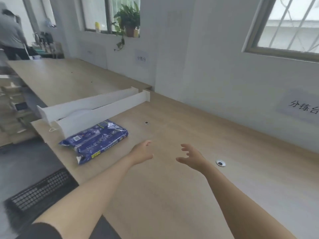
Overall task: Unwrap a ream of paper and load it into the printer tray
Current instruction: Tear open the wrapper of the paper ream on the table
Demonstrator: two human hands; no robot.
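Ream of paper (94, 140), in a glossy blue wrapper with small printed panels, lies flat on the pale wooden desk (172, 195) near its left edge. The wrapper looks whole, crinkled at the near end where a white corner shows. Just behind the ream, a long white divider (96, 107) made of two parallel boards runs across the desk from the left edge toward the wall; the ream's far end sits close beside its nearer board, and I cannot tell whether they touch.

Both bare forearms reach forward over the desk. The left hand (143, 151) hovers to the right of the ream, near it but apart, fingers loosely extended and holding nothing. The right hand (191, 156) hovers further right, fingers spread and curled slightly, palm turned inward, its grip likewise apart and empty. A dark sleeve (41, 230) shows at the left upper arm.

Two round metal cable grommets are set in the desk: one (220, 163) just right of the right hand, another (146, 123) further back beyond the ream. A black perforated crate (39, 188) stands on the floor below the desk's left edge.

Paper signs (303, 107) with printed characters hang on the white wall. A potted plant (128, 19) stands on the far windowsill. Another person in a grey top (10, 33) stands at the far left.
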